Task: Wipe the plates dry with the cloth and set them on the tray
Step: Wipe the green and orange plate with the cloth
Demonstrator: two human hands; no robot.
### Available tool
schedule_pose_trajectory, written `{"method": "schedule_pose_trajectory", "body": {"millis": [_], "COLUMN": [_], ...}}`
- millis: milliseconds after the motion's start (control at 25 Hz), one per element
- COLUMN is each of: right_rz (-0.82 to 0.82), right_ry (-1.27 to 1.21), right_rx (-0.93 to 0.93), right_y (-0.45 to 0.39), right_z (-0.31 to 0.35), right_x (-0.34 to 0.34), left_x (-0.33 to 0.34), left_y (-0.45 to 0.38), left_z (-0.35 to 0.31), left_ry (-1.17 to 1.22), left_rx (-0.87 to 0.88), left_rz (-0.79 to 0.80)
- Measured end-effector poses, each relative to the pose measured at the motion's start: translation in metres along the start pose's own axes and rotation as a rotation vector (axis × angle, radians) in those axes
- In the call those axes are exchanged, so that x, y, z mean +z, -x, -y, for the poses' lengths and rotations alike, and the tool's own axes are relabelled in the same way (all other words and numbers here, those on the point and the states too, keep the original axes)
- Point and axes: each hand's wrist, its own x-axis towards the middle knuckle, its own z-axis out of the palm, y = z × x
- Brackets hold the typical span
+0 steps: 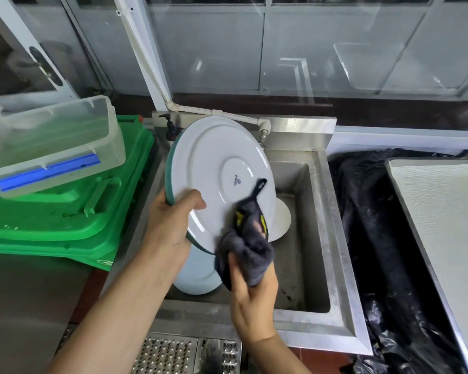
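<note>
A large white plate (214,163) with a green rim is held tilted over the steel sink (322,211), its underside with a blue maker's mark facing me. My left hand (170,225) grips its lower left edge, thumb on the underside. My right hand (251,300) clutches a dark grey cloth (246,252) with yellow marks and presses it against the plate's lower right part. Two more white plates lie in the sink: one (197,276) under my hands, another (283,220) mostly hidden behind the held plate. The grey tray (443,206) lies at the right.
A clear plastic box (46,139) with a blue clip rests on green plastic lids (65,211) left of the sink. A soap pump bottle (170,128) and a tap pipe (241,118) stand behind the plate. Black plastic sheeting (384,252) lies between sink and tray.
</note>
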Motion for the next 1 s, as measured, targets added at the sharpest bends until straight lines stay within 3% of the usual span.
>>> {"method": "schedule_pose_trajectory", "body": {"millis": [160, 320, 560, 840, 1000], "right_rz": [-0.292, -0.290, -0.153, 0.245, 0.223], "right_ry": [-0.114, -0.057, 0.060, 0.070, 0.077], "right_rx": [0.246, 0.277, 0.096, -0.202, -0.207], "right_y": [-0.039, -0.097, -0.141, -0.098, -0.085], "right_z": [-0.007, -0.002, 0.039, 0.062, 0.053], "right_x": [-0.011, -0.025, -0.012, 0.007, 0.004], "left_x": [-0.008, -0.015, -0.012, -0.003, 0.002], "left_y": [0.003, 0.009, 0.021, 0.023, 0.023], "left_z": [0.001, 0.003, 0.015, 0.025, 0.031], "left_ry": [0.002, -0.110, -0.303, -0.281, -0.241], "left_rx": [-0.022, -0.024, 0.043, 0.070, 0.086], "left_rz": [0.016, 0.093, 0.225, 0.178, 0.196]}}
